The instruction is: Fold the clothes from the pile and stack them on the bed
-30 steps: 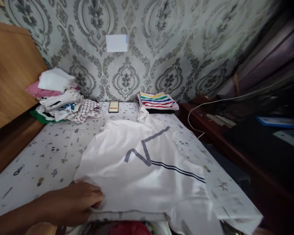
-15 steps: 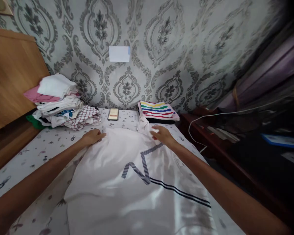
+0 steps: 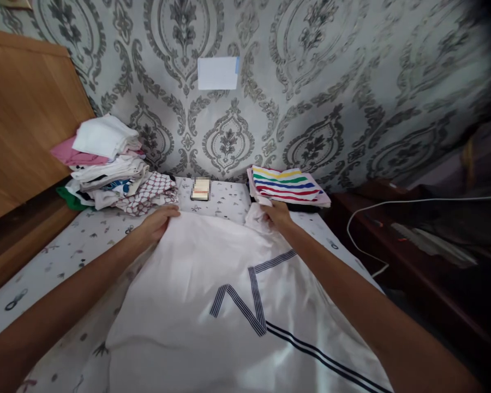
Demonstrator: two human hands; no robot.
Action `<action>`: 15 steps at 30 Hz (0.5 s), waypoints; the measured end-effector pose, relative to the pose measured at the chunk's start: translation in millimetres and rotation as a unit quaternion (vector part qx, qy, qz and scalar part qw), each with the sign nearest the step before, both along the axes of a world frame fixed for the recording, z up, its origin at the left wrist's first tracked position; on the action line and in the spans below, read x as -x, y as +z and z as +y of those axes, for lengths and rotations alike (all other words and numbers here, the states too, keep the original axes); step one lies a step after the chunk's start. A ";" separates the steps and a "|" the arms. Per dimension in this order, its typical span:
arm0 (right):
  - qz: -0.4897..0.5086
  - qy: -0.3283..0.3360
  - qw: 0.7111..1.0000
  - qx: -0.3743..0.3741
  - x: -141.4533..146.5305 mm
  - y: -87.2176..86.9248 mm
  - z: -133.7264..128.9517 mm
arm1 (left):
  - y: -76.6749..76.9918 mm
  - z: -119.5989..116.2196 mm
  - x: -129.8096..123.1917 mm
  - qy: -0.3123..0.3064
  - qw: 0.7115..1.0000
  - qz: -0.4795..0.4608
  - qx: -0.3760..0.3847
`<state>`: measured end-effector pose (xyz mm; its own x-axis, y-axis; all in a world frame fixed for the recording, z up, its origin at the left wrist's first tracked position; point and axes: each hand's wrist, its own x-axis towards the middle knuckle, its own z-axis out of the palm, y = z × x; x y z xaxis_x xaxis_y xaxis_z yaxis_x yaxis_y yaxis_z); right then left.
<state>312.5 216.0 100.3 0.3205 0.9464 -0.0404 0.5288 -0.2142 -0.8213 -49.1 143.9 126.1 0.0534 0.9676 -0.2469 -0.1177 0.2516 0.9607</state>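
A white garment [image 3: 188,305] with dark striped trim lies spread across the bed, reaching from my hands down past the lower edge of view. My left hand [image 3: 160,220] pinches its far left corner. At the far right, my right hand [image 3: 277,214] is closed on a bunched part of the same cloth, close to the folded clothes [image 3: 286,184] with coloured stripes on top. The fingertips of my right hand are partly hidden by the cloth and the hand itself.
A messy pile of clothes [image 3: 110,164] stands at the back left beside a wooden panel [image 3: 28,120]. A phone-like object [image 3: 200,189] lies near the wall. On the right, a white cable [image 3: 352,218] crosses a dark red piece of furniture [image 3: 376,256]. White paper [image 3: 217,73] hangs on the patterned wall.
The view has shifted, so most things sit further right. My right hand has moved away towards the striped stack and now grips the bunched cloth; my left keeps its hold on the corner.
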 end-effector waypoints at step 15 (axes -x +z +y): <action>0.295 -0.015 0.935 -0.196 -33.1 4.5 -13.5 | -19.4 12.5 3.5 -0.042 0.999 -0.009 -0.005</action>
